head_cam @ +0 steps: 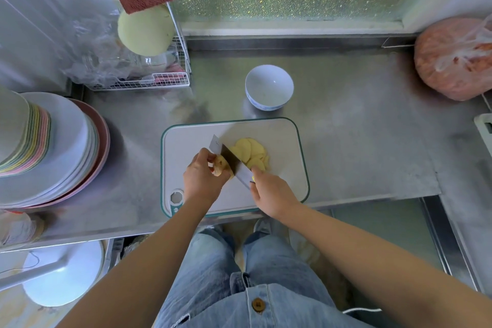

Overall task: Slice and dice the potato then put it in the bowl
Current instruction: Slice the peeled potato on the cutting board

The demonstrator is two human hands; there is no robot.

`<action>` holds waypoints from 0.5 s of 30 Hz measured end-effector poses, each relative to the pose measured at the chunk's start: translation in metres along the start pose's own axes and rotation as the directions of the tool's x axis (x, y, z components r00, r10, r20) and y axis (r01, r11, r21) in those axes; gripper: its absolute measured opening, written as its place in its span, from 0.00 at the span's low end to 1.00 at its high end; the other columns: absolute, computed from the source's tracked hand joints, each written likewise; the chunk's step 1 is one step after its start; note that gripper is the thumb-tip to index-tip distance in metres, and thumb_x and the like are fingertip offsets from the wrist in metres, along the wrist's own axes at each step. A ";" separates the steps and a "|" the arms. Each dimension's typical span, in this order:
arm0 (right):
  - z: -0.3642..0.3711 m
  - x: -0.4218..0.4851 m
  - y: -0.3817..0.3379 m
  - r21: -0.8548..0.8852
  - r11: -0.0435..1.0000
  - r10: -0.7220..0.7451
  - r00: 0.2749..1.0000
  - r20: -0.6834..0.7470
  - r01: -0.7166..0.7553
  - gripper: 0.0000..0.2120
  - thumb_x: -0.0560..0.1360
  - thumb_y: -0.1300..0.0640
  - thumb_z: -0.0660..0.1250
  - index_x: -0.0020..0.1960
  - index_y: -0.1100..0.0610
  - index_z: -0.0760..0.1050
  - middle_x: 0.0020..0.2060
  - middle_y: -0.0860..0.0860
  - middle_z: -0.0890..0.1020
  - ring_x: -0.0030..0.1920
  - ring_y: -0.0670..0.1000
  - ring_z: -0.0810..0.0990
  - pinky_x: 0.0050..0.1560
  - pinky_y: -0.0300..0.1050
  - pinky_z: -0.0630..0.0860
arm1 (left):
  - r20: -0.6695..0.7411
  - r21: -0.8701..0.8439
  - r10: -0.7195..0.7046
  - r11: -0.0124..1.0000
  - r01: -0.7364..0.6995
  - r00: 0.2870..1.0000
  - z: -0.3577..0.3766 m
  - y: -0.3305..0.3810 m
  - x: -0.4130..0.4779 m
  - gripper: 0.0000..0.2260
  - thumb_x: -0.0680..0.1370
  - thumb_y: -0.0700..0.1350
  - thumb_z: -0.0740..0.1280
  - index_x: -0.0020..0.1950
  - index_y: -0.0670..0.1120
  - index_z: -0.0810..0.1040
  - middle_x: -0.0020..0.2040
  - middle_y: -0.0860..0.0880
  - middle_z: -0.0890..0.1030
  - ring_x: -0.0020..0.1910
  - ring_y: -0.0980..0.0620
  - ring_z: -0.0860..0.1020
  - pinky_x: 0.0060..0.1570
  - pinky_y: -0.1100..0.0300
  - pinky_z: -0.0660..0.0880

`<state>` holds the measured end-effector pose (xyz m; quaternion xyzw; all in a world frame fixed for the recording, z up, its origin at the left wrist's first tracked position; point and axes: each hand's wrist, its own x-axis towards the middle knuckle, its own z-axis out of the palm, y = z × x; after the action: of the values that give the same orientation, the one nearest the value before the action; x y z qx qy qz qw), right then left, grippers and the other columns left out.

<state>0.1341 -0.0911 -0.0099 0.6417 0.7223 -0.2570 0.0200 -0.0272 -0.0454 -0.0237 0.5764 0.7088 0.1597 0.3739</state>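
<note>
Steel counter (346, 141): knife (230, 161) diagonal across potato (222, 165), tip far-left.

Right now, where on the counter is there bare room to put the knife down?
Bare steel lies right of the cutting board, up to the bagged bundle. A smaller patch sits between the board and the plate stack. The board is crowded with potato slices and both hands.

I can read no words, brand names or numbers anywhere in front of me. The knife blade (231, 160) has a small dark mark near its far corner, too small to make out, and the cutting board (282, 138) has a tiny teal emblem near its handle hole, also illegible.
</note>
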 end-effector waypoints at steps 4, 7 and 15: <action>-0.003 0.001 0.001 -0.032 0.999 -0.019 1.000 0.008 0.020 0.10 0.81 0.55 0.54 0.60 0.59 0.66 0.43 0.55 0.78 0.41 0.56 0.79 0.37 0.45 0.68 | -0.002 0.007 0.001 1.000 -0.001 1.000 0.000 0.002 0.000 0.14 0.70 0.49 0.73 0.50 0.50 0.72 0.50 0.53 0.79 0.43 0.50 0.78 0.38 0.60 0.72; -0.012 0.005 0.013 0.004 0.996 0.091 0.996 -0.026 -0.091 0.12 0.81 0.57 0.54 0.61 0.60 0.65 0.44 0.58 0.78 0.43 0.60 0.79 0.37 0.48 0.68 | 0.003 0.019 -0.001 1.000 0.001 1.000 0.000 0.002 0.001 0.14 0.70 0.48 0.72 0.50 0.49 0.72 0.50 0.53 0.78 0.43 0.50 0.79 0.37 0.61 0.70; -0.042 0.010 0.019 0.084 0.987 0.141 0.990 -0.013 -0.140 0.11 0.80 0.57 0.57 0.59 0.62 0.66 0.39 0.57 0.74 0.44 0.62 0.76 0.37 0.46 0.62 | 0.014 -0.034 0.014 0.999 -0.014 1.000 0.003 0.006 0.001 0.15 0.71 0.48 0.74 0.53 0.49 0.73 0.52 0.52 0.79 0.44 0.51 0.78 0.39 0.61 0.71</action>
<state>0.1633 -0.0644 0.0167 0.6937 0.6641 -0.2788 0.0047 -0.0212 -0.0432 -0.0219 0.5760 0.6992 0.1701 0.3877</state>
